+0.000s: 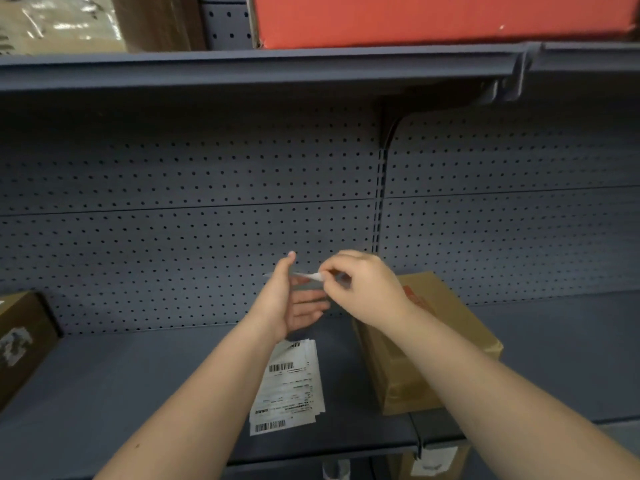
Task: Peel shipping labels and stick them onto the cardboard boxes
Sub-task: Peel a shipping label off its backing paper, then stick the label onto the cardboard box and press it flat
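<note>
1. Label (313, 276) stock is thin, light and floppy by the look of it: the piece held up between the hands is seen nearly edge-on, a pale sliver in front of the pegboard (194, 188), above the shelf (138, 382). I judge it will curl and cling to skin once its sticky side is bare, so a corner or edge is the place to take hold, face kept clear of the fingers.
2. Right hand (360, 289) has fingertips pressed together in a pinch on the sliver's end at 3 o'clock; the other fingers curl in behind.
3. Left hand (289, 299) stands edge-up with its palm toward 3 o'clock, fingers loosely spread, thumb raised to 12 o'clock. The sliver's far end lies at the thumb side, but I cannot tell whether the hand grips it or only steadies it.
4. Spare labels (289, 386) lie in a fanned stack on the shelf, at 6 o'clock from the hands.
5. Cardboard box (415, 344) sits at 4 o'clock, under the right wrist; no label shows on its visible faces. Another box (20, 337) stands far off at 9 o'clock.
</note>
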Tool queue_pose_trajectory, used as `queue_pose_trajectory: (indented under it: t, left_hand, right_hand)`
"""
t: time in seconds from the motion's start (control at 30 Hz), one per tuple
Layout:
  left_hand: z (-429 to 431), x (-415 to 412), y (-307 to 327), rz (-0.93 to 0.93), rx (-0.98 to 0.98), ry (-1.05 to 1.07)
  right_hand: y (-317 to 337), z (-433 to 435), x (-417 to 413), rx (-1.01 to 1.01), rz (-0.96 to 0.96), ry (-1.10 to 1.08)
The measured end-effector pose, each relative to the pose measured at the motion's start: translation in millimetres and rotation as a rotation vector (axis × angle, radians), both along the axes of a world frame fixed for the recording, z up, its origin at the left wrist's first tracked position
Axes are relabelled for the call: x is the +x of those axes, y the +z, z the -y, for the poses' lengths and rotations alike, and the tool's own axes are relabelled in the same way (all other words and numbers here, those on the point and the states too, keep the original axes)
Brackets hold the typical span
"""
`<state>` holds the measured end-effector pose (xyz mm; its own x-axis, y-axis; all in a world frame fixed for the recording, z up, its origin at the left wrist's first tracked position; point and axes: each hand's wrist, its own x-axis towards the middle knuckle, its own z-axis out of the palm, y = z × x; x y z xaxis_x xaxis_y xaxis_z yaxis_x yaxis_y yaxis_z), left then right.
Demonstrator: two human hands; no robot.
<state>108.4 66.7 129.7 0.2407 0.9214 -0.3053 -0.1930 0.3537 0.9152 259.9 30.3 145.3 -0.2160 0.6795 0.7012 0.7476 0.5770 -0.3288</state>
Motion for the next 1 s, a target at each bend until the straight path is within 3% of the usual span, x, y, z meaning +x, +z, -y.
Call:
queue_pose_trajectory:
  t: [0.17, 0.33, 0.43, 0.5, 0.57, 0.77, 1.0]
  left_hand:
    - [1, 39, 10, 0.029, 0.032, 0.095]
    - [9, 83, 11, -0.015, 0.056, 0.053]
    - [13, 107, 6, -0.034, 0.077, -0.011]
    - [17, 123, 4, -0.049, 0.083, -0.044]
    - [20, 134, 3, -0.072, 0.082, -0.065]
    - [19, 150, -8, -0.203, 0.043, -0.11]
    - [8, 153, -4, -0.516, 0.062, -0.014]
  right_hand:
    - [5, 3, 47, -0.068, -0.046, 0.101]
    - [5, -10, 118, -0.227, -0.283, -0.134]
    - [4, -17, 150, -0.53, -0.515, -0.229]
    - [1, -18, 163, -0.829, -0.668, -0.164]
    - [-4, -18, 172, -0.985, -0.744, -0.081]
    - [-13, -16, 192, -0.992, -0.783, -0.08]
    - [-17, -17, 200, -1.037, -0.753, -0.109]
